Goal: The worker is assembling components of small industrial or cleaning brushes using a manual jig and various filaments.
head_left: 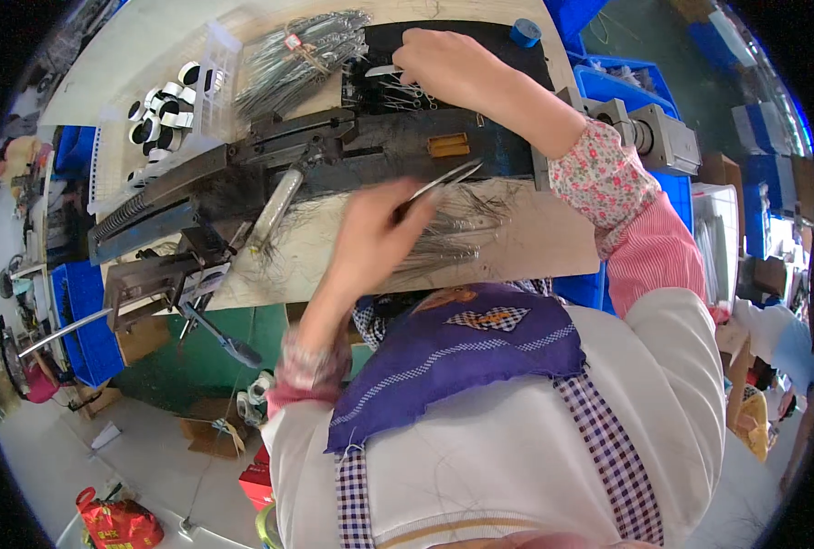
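Tweezers (444,178), thin bright steel, pinched in my left hand (375,229) at frame centre, tips over a loose fan of fine wiry strands (457,233) on the worn wooden bench (544,242). My right hand (448,64), upper centre, fingers curled onto small metal pieces (398,87) on a black mat (508,41); grip unclear. Dark steel machine (334,151) lies between.
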The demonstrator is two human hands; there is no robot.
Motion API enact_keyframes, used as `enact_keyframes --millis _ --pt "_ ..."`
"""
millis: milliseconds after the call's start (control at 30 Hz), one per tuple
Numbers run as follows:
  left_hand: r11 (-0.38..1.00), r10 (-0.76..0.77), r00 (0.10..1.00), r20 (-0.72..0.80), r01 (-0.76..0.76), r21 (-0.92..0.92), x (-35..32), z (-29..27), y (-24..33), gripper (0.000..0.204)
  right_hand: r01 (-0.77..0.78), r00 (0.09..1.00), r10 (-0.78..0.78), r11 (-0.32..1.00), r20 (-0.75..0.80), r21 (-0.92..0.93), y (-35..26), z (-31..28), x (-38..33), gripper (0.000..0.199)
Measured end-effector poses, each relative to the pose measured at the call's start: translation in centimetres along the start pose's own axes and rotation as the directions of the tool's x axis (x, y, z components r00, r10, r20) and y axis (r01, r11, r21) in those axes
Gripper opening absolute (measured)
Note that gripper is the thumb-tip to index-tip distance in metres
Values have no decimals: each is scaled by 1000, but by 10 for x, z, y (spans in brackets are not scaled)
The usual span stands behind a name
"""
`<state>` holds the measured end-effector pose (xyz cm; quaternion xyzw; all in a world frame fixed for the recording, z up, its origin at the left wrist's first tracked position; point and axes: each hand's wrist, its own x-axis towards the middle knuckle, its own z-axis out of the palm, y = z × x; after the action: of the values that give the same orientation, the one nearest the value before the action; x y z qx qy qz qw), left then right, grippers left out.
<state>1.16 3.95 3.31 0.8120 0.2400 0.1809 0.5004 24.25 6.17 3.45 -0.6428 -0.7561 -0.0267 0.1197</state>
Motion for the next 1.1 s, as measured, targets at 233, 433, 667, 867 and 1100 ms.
enact_keyframes --millis 233,433,667,867,1100 --pt "998 -57 995 85 54 31 73 18 -12 20 176 984 -168 921 -54 348 3 -44 -65 16" --pt "422 439 897 49 -254 870 55 -32 6 6 333 938 -283 895 -199 296 -15 -11 -34 18" --pt "500 749 598 -285 -228 835 -3 -44 10 10 279 932 -101 815 -349 508 -29 2 -16 20" --pt "-490 -203 957 205 82 -868 -30 5 -52 54 116 989 -46 831 -142 544 -38 9 -6 20" --pt "791 -302 917 -260 89 -605 -19 23 -33 33 128 989 -73 851 -127 509 -46 11 -3 18"
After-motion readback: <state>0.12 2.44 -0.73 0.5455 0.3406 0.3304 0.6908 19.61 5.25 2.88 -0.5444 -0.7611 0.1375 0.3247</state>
